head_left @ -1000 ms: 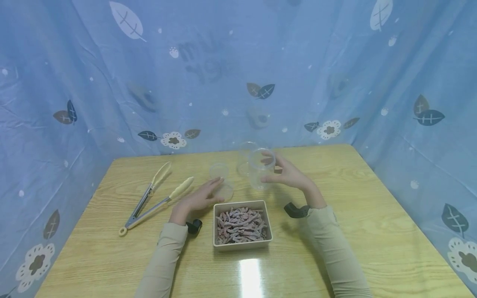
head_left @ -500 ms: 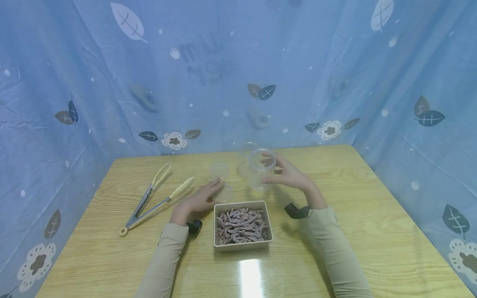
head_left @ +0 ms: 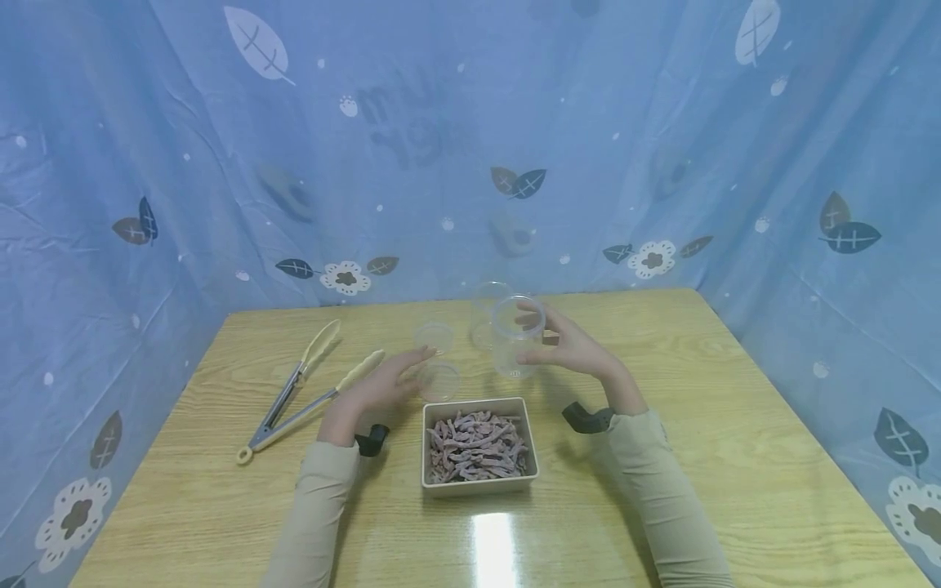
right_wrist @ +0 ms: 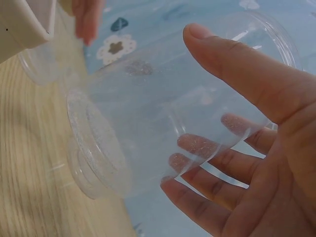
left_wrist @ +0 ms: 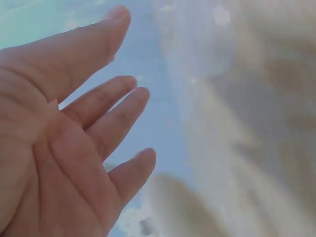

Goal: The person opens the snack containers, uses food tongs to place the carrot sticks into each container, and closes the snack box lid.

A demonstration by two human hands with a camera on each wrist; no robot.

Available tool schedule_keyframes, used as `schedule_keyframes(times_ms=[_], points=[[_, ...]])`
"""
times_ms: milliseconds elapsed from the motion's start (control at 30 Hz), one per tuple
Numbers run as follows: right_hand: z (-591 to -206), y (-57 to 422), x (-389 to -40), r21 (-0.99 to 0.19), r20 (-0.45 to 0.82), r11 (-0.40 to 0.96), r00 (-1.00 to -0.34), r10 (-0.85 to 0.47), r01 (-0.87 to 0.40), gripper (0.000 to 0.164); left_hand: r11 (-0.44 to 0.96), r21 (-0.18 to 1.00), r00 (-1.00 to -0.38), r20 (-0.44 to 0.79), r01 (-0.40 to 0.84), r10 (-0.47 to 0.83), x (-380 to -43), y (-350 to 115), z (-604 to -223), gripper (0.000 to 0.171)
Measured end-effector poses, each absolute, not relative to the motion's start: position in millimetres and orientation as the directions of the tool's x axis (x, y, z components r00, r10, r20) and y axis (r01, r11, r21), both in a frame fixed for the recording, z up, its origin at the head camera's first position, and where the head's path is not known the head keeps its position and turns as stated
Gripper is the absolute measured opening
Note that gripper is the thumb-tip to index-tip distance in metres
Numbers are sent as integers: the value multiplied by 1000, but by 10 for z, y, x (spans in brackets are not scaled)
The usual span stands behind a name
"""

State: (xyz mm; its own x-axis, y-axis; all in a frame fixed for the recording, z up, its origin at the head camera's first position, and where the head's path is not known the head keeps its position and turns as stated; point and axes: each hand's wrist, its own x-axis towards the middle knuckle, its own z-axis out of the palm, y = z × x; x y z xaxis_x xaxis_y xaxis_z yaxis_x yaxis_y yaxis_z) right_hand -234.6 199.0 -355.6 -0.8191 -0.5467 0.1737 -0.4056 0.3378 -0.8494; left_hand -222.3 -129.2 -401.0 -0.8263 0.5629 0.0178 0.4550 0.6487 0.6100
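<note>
Wood-look counter (head_left: 706, 490), blue curtain (head_left: 412, 73) behind. Head: right grip (head_left: 572, 347) holds clear jar (head_left: 506, 348), far side of box (head_left: 478, 487); left grip (head_left: 377, 385) beside 2 clear discs (head_left: 439, 383). Left wrist: left grip wide. Right wrist: right grip curled round jar.
</note>
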Motion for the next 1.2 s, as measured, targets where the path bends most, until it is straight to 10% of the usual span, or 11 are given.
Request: schedule_keyframes(times_ms=[600,1200], points=[[-3499,2012,-2270,-805,223,377,-822,-524,-458,82,851,440,-955,208,285,212,-1910,-2074,-3919,85],[-3692,2151,-2193,-763,235,462,-860,-452,-451,85,897,441,-996,-74,15,52,-1823,-2472,-4176,115]])
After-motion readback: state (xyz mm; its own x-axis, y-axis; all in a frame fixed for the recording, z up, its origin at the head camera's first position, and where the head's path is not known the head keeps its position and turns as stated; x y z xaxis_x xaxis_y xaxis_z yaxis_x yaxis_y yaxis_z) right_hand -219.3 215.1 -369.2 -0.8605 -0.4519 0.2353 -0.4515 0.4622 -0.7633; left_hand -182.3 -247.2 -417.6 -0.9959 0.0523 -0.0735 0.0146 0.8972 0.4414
